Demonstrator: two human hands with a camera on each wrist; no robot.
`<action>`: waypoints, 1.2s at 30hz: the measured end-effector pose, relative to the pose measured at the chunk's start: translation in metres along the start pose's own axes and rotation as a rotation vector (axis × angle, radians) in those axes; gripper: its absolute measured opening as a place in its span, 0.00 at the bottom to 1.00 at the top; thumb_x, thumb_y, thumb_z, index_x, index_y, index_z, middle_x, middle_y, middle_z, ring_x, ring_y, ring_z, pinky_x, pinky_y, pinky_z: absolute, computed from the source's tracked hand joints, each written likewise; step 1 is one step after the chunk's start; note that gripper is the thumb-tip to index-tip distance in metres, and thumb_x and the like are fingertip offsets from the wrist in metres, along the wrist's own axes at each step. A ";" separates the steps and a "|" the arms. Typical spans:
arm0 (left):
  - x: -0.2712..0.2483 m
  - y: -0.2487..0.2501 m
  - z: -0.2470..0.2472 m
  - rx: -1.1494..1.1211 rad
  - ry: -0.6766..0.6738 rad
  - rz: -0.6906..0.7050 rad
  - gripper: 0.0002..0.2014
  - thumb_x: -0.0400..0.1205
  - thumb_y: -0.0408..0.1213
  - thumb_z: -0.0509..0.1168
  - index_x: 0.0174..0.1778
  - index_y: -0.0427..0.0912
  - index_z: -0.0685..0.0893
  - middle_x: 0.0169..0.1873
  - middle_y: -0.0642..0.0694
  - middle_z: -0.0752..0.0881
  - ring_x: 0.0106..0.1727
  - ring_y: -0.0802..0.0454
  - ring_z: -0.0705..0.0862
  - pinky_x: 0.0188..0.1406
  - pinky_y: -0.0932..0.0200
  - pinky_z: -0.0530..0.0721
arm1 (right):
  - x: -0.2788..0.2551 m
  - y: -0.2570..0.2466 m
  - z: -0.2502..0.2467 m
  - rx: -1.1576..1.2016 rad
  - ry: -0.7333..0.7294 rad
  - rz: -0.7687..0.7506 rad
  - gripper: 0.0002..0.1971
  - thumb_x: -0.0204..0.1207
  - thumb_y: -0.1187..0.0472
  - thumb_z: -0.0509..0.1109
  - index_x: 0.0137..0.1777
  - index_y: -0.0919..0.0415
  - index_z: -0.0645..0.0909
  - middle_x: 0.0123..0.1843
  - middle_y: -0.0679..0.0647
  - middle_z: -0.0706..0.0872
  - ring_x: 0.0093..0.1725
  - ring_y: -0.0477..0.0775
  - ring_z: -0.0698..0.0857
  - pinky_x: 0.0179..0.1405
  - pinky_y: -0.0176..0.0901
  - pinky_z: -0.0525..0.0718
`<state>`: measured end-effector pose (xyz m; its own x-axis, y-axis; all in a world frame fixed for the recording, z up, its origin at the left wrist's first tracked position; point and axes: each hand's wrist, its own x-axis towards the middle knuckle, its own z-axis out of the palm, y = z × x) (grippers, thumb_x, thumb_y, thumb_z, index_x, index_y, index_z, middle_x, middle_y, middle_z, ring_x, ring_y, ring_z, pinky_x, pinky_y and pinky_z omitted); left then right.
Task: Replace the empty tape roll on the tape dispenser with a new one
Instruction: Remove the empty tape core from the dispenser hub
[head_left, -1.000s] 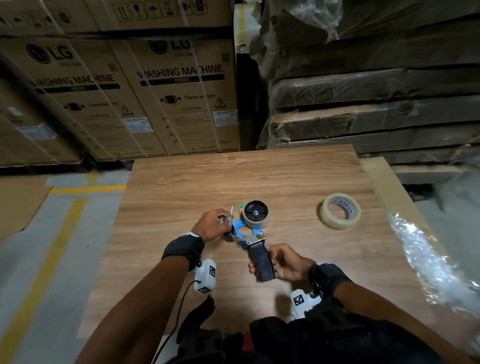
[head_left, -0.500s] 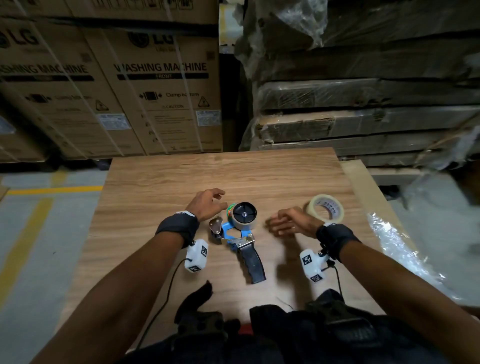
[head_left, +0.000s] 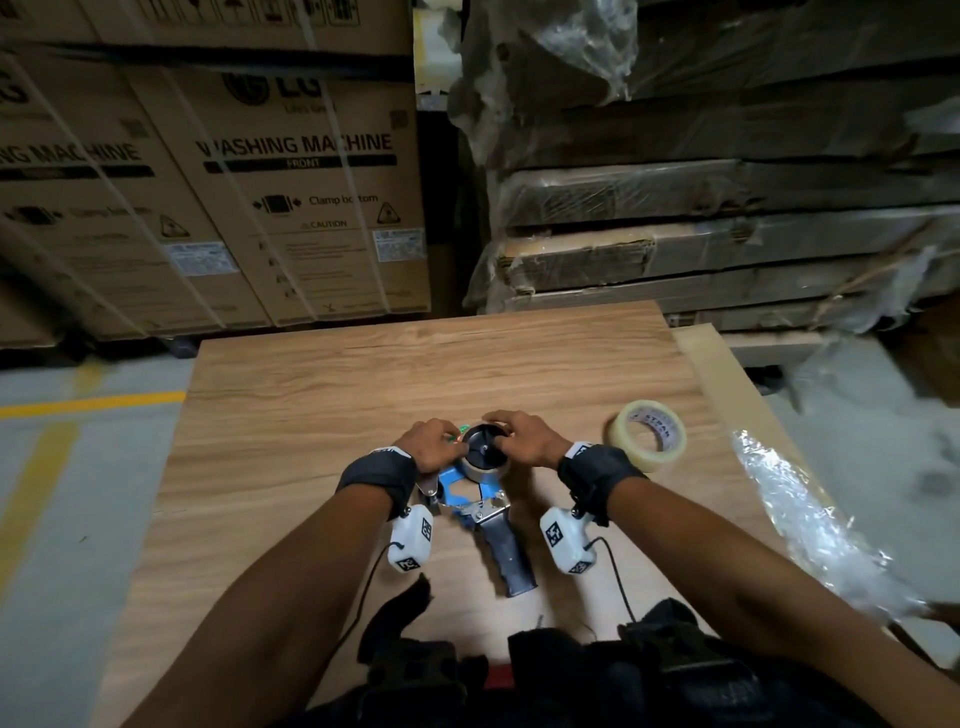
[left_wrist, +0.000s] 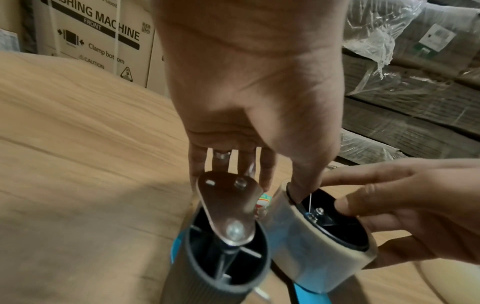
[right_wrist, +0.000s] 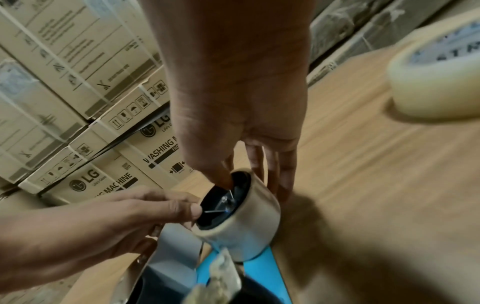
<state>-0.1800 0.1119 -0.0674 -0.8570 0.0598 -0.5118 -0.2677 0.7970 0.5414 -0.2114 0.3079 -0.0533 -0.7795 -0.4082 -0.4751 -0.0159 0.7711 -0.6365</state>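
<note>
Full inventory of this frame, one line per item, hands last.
tape dispenser: 1, blue frame with dark handle, lying on the table near the person.
empty tape roll: 1, beige core on a black hub, mounted on the dispenser.
new tape roll: 1, clear-beige, on the table right of the dispenser, untouched.
table: 1, wood-grain top.
washing machine cartons: several, brown, stacked behind left.
wrapped flat packs: several, brown under clear film, stacked behind right.
plastic film: 1 sheet, clear, past the table's right edge.
wrist cameras: 2, white, one per wrist.
left hand: fingertips gripping the empty roll's left rim.
right hand: thumb inside the rim, fingers outside.
</note>
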 end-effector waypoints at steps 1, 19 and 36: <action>0.000 0.000 0.001 -0.008 0.002 0.010 0.18 0.80 0.48 0.69 0.64 0.45 0.88 0.61 0.39 0.89 0.61 0.40 0.86 0.59 0.53 0.82 | -0.002 0.003 0.002 0.008 0.007 -0.002 0.29 0.78 0.70 0.66 0.80 0.57 0.76 0.79 0.60 0.81 0.78 0.62 0.78 0.77 0.43 0.73; -0.002 0.026 0.032 0.157 0.029 0.068 0.17 0.74 0.52 0.58 0.51 0.52 0.88 0.51 0.39 0.90 0.58 0.34 0.84 0.55 0.45 0.85 | -0.023 0.048 0.010 0.156 0.103 0.108 0.18 0.81 0.69 0.69 0.70 0.57 0.81 0.33 0.49 0.81 0.31 0.45 0.75 0.24 0.24 0.71; -0.013 0.010 0.051 0.069 0.225 -0.008 0.16 0.85 0.48 0.60 0.64 0.51 0.87 0.62 0.36 0.88 0.66 0.33 0.82 0.62 0.43 0.82 | -0.018 0.018 0.017 0.249 0.117 0.165 0.26 0.76 0.70 0.68 0.74 0.56 0.84 0.72 0.61 0.87 0.72 0.60 0.85 0.74 0.45 0.81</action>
<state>-0.1490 0.1497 -0.0895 -0.9338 -0.0760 -0.3497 -0.2505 0.8368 0.4869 -0.1872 0.3209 -0.0665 -0.8257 -0.2174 -0.5206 0.2595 0.6730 -0.6926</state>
